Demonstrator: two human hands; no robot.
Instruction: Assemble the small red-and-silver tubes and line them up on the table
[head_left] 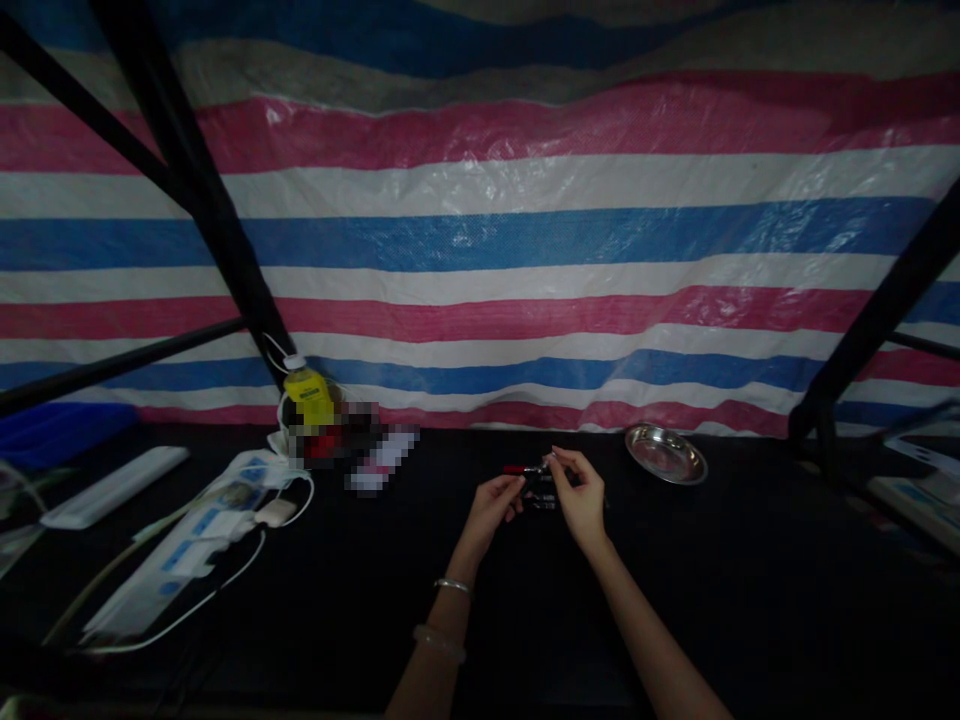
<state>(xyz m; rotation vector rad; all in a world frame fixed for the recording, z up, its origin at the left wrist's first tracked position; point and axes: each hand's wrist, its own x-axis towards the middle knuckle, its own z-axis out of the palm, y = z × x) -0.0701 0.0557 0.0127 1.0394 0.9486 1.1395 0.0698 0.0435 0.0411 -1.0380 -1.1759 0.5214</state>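
Your left hand and right hand together pinch a small red-tipped tool above the black table; a steel dish sits at two o'clock.

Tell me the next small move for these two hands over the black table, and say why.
Probably bring the right hand a touch closer to the left hand so the small red-and-metal piece is steadied from both ends. It sits pinched between the fingertips, held just above the dark table, and more small pieces lie below. The dim light hides the finer detail.
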